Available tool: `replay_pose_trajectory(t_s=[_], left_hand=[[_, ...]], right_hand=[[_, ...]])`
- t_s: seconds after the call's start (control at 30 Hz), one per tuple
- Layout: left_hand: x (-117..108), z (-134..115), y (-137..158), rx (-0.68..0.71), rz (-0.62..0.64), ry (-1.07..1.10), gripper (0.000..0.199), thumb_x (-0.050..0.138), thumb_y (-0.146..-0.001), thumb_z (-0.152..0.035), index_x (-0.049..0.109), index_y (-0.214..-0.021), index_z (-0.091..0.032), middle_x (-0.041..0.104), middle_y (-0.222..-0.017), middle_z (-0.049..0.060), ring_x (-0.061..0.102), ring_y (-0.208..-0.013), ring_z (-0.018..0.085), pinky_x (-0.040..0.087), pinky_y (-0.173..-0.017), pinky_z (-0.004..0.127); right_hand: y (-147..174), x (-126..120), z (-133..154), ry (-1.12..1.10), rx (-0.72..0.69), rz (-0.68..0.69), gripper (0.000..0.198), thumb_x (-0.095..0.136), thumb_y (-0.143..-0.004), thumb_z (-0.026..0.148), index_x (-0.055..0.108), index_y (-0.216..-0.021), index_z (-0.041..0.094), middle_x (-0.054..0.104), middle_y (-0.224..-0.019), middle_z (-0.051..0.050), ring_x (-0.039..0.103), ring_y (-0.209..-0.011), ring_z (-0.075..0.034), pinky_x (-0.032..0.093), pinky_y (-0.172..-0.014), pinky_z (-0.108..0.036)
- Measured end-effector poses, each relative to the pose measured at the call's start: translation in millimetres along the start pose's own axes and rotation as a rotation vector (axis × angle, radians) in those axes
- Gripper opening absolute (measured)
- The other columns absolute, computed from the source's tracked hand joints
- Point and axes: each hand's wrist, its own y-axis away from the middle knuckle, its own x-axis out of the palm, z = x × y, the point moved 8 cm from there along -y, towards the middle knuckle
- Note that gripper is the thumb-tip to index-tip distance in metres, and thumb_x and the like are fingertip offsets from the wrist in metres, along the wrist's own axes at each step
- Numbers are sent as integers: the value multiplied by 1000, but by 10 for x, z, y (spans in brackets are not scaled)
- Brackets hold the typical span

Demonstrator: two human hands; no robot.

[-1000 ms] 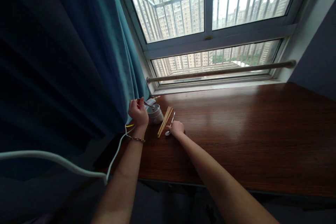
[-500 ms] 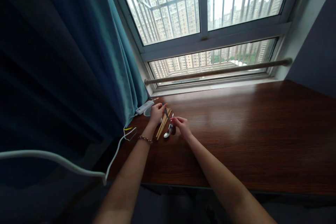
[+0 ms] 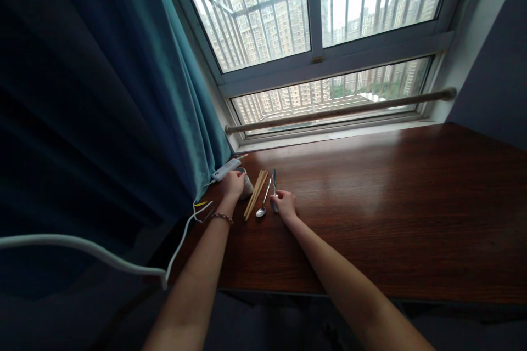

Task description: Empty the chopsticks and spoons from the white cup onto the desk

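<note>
A white cable point(image 3: 102, 256) sags across the near left corner and runs up to a white power strip point(image 3: 225, 169) by the curtain point(image 3: 123, 93). On the dark wooden surface point(image 3: 370, 203), the right hand point(image 3: 284, 204) rests with its fingers curled round the lower end of a metal utensil point(image 3: 274, 186), whose handle points toward the window; it looks thin, stiff, light and rather slippery, best pinched at mid-handle. Just left of it lies a spoon point(image 3: 262, 203), then a bundle of wooden chopsticks point(image 3: 255, 194), lying close enough to be knocked. The left hand point(image 3: 234, 184) is closed about a small white cup point(image 3: 246, 185), which looks like ceramic, so breakable and best held round its wall. The strip sits close behind it. Farther off, a rail point(image 3: 337, 111) crosses below the barred window point(image 3: 313, 16).
</note>
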Motion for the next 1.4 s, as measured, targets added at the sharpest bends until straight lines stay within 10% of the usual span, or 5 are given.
replay_pose_trajectory(t_s=[0.63, 1.0, 1.17, 1.4], left_hand=[[-141, 80, 31, -54, -184, -111, 31, 45, -84, -31, 71, -91, -17, 69, -91, 14, 61, -82, 27, 41, -69, 34], [-957, -398, 268, 227, -607, 160, 29, 44, -87, -31, 68, -91, -15, 69, -91, 10, 61, -85, 20, 39, -87, 32], [-1025, -638, 268, 271, -518, 463, 27, 49, -83, -34, 67, -88, -15, 68, -84, 6, 62, -77, 17, 45, -72, 26], [-369, -654, 11, 200, -137, 841, 24, 61, -70, -34, 67, -76, -12, 66, -70, 5, 60, -64, 15, 48, -61, 25]], right_hand=[[213, 282, 222, 531, -262, 225, 13, 57, -80, 21, 63, -87, 12, 64, -91, -11, 53, -89, -21, 36, -79, -26], [332, 311, 279, 653, -308, 249, 33, 56, -83, 38, 56, -109, 17, 54, -115, -10, 39, -107, -28, 32, -87, -41], [364, 390, 295, 688, -372, 282, 42, 49, -87, 43, 52, -121, 17, 53, -119, -10, 38, -111, -30, 29, -92, -44], [215, 363, 215, 488, -333, 290, 43, 55, -84, 27, 51, -125, 17, 58, -117, -10, 47, -109, -27, 34, -94, -41]])
